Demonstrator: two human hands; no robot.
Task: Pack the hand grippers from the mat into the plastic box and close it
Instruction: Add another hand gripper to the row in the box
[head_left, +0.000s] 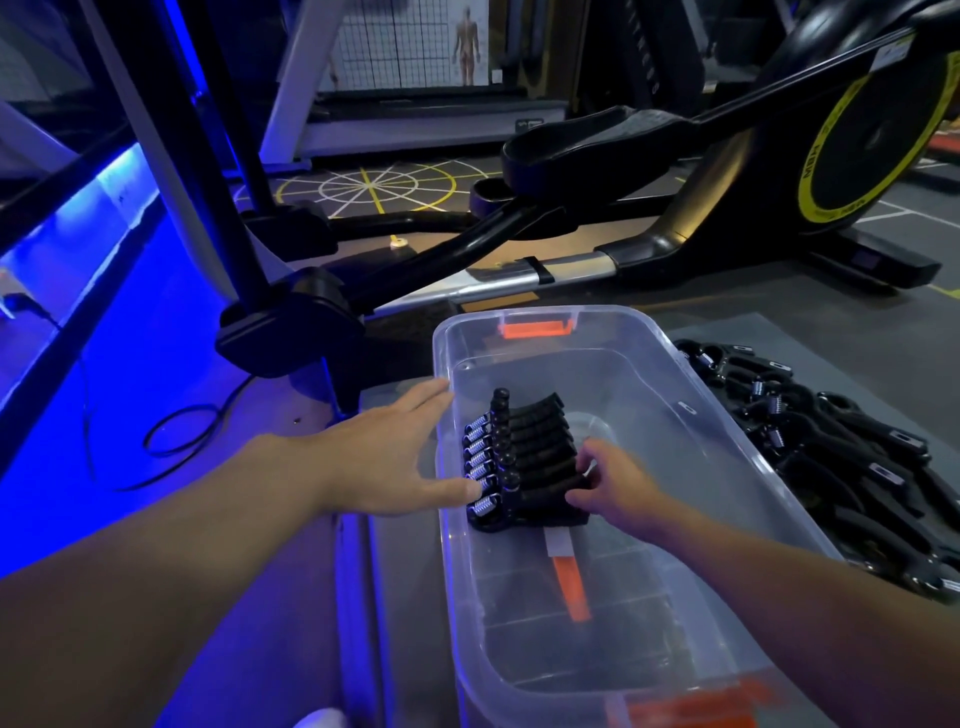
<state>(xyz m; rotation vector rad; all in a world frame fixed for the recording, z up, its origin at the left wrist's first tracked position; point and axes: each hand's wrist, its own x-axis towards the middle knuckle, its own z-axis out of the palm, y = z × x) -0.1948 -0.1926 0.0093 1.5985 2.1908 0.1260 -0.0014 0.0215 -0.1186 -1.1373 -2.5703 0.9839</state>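
Note:
A clear plastic box (691, 410) with orange latches stands open on the floor. Inside it, a row of several black hand grippers (524, 457) with silver springs leans together near the left wall. My right hand (613, 488) is inside the box, fingers closed on the handles at the near end of that row. My left hand (395, 457) rests spread against the outside of the box's left wall, holding nothing. A pile of more black hand grippers (831, 447) lies on the grey mat (831, 343) to the right of the box.
An elliptical trainer (675, 208) with a yellow-ringed flywheel stands just behind the box. Its black post and base (291, 332) sit to the left, with a cable (171, 436) looped on the blue-lit floor. A treadmill (415, 124) is farther back.

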